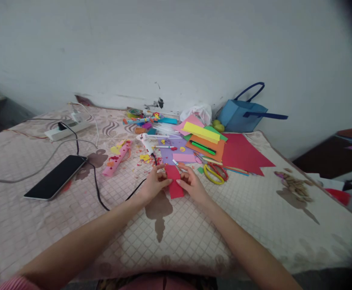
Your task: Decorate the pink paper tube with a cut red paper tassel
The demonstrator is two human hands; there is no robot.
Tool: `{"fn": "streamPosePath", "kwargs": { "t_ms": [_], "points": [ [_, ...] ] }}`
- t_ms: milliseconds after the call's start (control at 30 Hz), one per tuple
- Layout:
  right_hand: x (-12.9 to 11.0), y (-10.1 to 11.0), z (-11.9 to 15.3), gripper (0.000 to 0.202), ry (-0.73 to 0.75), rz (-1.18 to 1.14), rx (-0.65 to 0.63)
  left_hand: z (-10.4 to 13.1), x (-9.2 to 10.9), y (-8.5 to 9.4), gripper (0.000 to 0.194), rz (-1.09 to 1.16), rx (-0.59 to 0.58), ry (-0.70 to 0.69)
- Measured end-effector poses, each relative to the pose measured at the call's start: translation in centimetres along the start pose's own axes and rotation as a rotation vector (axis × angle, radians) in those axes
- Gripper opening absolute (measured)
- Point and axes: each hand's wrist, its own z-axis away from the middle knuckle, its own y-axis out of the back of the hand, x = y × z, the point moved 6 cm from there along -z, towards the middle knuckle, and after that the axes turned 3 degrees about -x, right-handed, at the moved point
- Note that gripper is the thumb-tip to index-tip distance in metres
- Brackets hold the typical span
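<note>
A narrow strip of red paper (175,188) is held upright between both my hands, just above the tablecloth. My left hand (155,183) pinches its left edge, thumb in front and fingers behind. On the opposite edge my right hand (193,184) grips it the same way. Just beyond the hands lie a white glue gun (145,143) with a black cord, a sheet of purple paper (166,155) and a pink paper piece (184,157). Yellow-handled scissors (213,175) rest right of my right hand, beside red-handled scissors (221,170).
On the left are a tablet (56,177), a power strip (68,129) and a decorated pink paper strip (117,159). Cords cross the cloth. Coloured sheets, including red paper (245,151), lie at the back right near a blue bag (239,114). Peanuts (296,187) are piled far right.
</note>
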Motion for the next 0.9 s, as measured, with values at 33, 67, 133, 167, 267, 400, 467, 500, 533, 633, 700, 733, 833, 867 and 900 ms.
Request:
{"fn": "streamPosePath", "kwargs": {
  "t_ms": [33,67,133,167,267,400,467,500,533,633,700,733,833,867,900],
  "points": [
    [-0.1,0.0,0.0,0.048,0.009,0.013,-0.003,0.1,-0.1,-0.1,0.072,0.009,0.003,0.024],
    [-0.1,-0.1,0.0,0.048,0.016,0.028,-0.007,0.2,-0.2,-0.1,0.070,0.024,0.006,0.049],
    [-0.2,-0.2,0.1,0.047,0.026,0.067,-0.018,0.3,-0.3,-0.2,0.065,0.057,0.009,0.086],
    [-0.2,-0.2,0.1,0.047,0.028,0.091,-0.020,0.4,-0.3,-0.3,0.063,0.068,0.006,0.098],
    [-0.4,0.4,0.0,0.043,0.035,0.180,0.007,0.4,-0.1,-0.2,0.061,0.077,0.021,0.121],
    [-0.9,4.0,-0.4,0.028,0.043,0.354,0.162,0.4,0.1,-0.2,0.062,0.082,0.020,0.119],
    [-1.3,7.2,-0.4,0.025,0.053,0.471,0.290,0.3,0.3,-0.3,0.053,0.035,-0.015,0.065],
    [-1.5,9.0,-0.2,0.024,0.057,0.533,0.354,0.3,0.3,-0.3,0.046,-0.003,-0.029,0.030],
    [-1.6,10.7,0.0,0.023,0.055,0.597,0.415,0.2,0.4,-0.3,0.038,-0.041,-0.040,-0.004],
    [-1.5,15.2,0.6,0.026,0.025,0.767,0.531,0.1,0.2,-0.3,0.025,-0.120,-0.050,-0.054],
    [-1.0,17.1,1.0,0.032,-0.006,0.856,0.553,0.1,0.2,-0.3,0.023,-0.140,-0.056,-0.058],
    [-0.6,17.8,1.1,0.034,-0.023,0.891,0.556,0.2,0.3,-0.4,0.022,-0.160,-0.062,-0.066],
    [0.5,18.7,1.1,0.038,-0.069,0.961,0.529,0.4,0.8,-0.6,0.020,-0.246,-0.084,-0.102],
    [0.8,18.9,1.0,0.039,-0.082,0.975,0.514,0.5,1.0,-0.7,0.020,-0.271,-0.093,-0.114],
    [1.0,18.9,0.9,0.039,-0.094,0.985,0.501,0.5,1.1,-0.8,0.021,-0.286,-0.102,-0.124]
  ]
}}
